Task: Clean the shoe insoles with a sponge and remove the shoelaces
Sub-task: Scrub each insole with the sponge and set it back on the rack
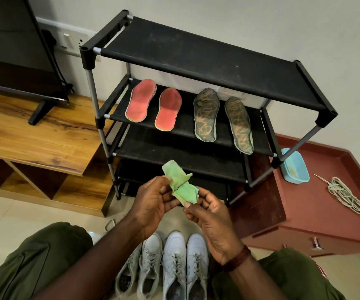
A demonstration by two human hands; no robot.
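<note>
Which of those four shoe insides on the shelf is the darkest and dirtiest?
The dark insole third from the left looks dirtiest, with a worn hole-like spot near its top; the two red insoles look cleaner.

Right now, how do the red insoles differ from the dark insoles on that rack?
The red insoles are plain pinkish-red and sit at the shelf's left; the dark insoles carry tan scribbled patterns, sit at the right and look longer. One dark insole overhangs the front edge further than the red ones. Both pairs lie flat on the same shelf.
</note>
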